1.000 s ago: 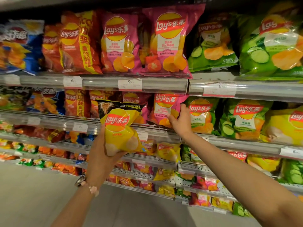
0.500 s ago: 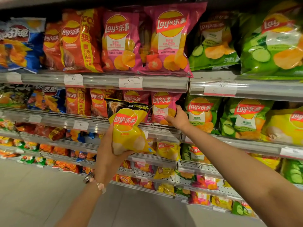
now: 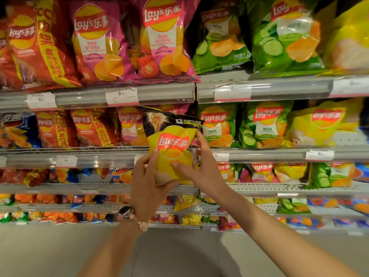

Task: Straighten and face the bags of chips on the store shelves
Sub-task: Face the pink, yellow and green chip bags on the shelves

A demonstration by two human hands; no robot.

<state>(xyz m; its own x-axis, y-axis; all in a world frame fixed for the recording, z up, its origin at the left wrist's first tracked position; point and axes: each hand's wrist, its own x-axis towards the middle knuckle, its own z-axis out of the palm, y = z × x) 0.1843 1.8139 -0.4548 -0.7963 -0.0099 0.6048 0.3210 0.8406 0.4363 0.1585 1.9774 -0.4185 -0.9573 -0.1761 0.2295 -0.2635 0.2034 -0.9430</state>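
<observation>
A yellow and black bag of chips (image 3: 171, 144) is held upright in front of the second shelf, label toward me. My left hand (image 3: 146, 182) grips its lower left corner, thumb on the front. My right hand (image 3: 201, 168) holds the bag's right side, thumb on the front and fingers up along the edge. Behind it stand pink bags (image 3: 129, 126) and green cucumber bags (image 3: 217, 124) on the second shelf. The top shelf carries large red (image 3: 40, 47), pink (image 3: 159, 41) and green bags (image 3: 285, 37).
Metal shelf rails (image 3: 99, 158) with white price tags (image 3: 122, 96) run across the view. Lower shelves hold several small mixed bags (image 3: 185, 202). Yellow bags (image 3: 323, 122) sit at the right of the second shelf. Grey floor (image 3: 179, 256) lies below.
My right hand left the pink bag on the second shelf and came onto the yellow bag's right side. The bag moved right and up. The camera moved closer to the shelves.
</observation>
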